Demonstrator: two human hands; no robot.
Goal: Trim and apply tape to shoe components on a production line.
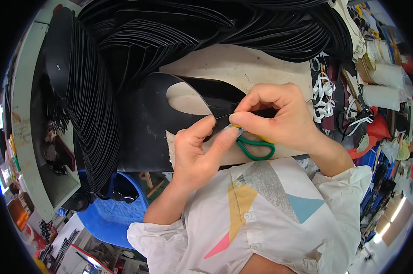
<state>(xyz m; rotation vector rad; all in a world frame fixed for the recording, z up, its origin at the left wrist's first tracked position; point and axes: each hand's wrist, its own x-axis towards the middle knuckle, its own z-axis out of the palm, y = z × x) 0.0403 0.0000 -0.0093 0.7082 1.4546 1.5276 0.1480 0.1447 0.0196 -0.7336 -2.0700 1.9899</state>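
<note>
Pinching a dark strand (222, 117) with the right hand (279, 116), at the near side of a black piece (147, 102).
Pressing right thumb and index finger together on the strand, lying leftward of those fingers and directing its long axis crosswise, rising slightly rightward; bringing the left hand's (192, 148) index finger nearest its other end, spreading the thumb away, being unable to tell of any grip there; having green-handled scissors (256, 158) just below, over the surface (261, 59).
</note>
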